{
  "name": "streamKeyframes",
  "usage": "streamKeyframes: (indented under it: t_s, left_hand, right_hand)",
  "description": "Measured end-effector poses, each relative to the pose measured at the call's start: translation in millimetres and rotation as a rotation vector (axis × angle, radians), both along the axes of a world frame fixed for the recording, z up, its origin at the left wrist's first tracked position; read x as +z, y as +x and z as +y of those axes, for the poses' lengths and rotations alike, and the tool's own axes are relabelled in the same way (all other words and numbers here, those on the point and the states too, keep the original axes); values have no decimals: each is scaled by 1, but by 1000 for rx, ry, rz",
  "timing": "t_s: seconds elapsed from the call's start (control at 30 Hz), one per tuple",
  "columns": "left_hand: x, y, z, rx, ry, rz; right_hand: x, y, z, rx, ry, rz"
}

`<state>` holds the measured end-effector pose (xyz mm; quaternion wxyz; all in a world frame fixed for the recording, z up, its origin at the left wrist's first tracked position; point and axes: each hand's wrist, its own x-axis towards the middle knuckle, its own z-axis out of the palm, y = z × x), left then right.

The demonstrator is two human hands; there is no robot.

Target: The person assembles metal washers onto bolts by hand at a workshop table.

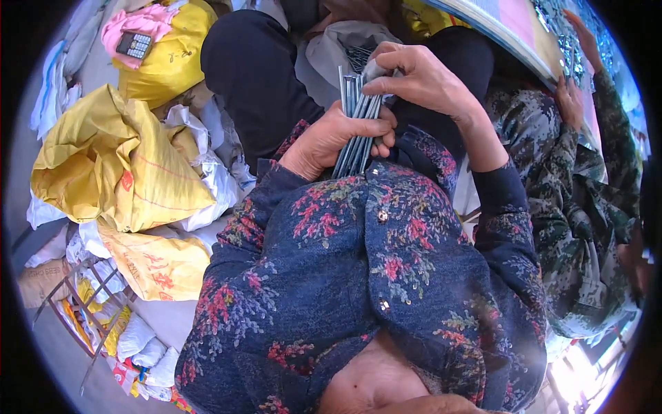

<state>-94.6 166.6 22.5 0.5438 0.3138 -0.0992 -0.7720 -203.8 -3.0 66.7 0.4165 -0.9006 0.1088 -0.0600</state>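
A bundle of long steel nails (358,114) stands slightly tilted in front of my chest. My left hand (331,141) is wrapped round its middle, with the lower ends showing below the fingers. My right hand (431,79) is closed at the top of the same bundle, its thumb and fingers pinching near the upper ends. Something whitish covers a fingertip there; what it is, I cannot tell. Just beyond, between my knees, a pale sack (341,38) lies open with more dark nails inside, partly hidden by my right hand.
To the left lie a crumpled yellow woven sack (124,159) and a full yellow sack (162,76) with a pink cloth (148,24) and a keypad phone (134,45) on top. At right sits a person in camouflage clothing (579,207), hands near shiny packets (565,41).
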Motion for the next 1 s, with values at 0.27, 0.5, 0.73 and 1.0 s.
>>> streamKeyframes:
  t_s: [0.27,0.5,0.73,1.0]
  left_hand:
    - [11,0,-9,-22,-14,1]
    - [-20,48,-59,135,-270,560]
    - [5,106,-173,541,-297,46]
    - [17,156,-288,748,-222,-222]
  right_hand:
    - [7,-3,-25,-134,225,82]
    - [54,28,-49,-681,221,-530]
    - [6,44,-57,-369,-373,-661]
    - [-64,37,-223,-1166,-653,-139]
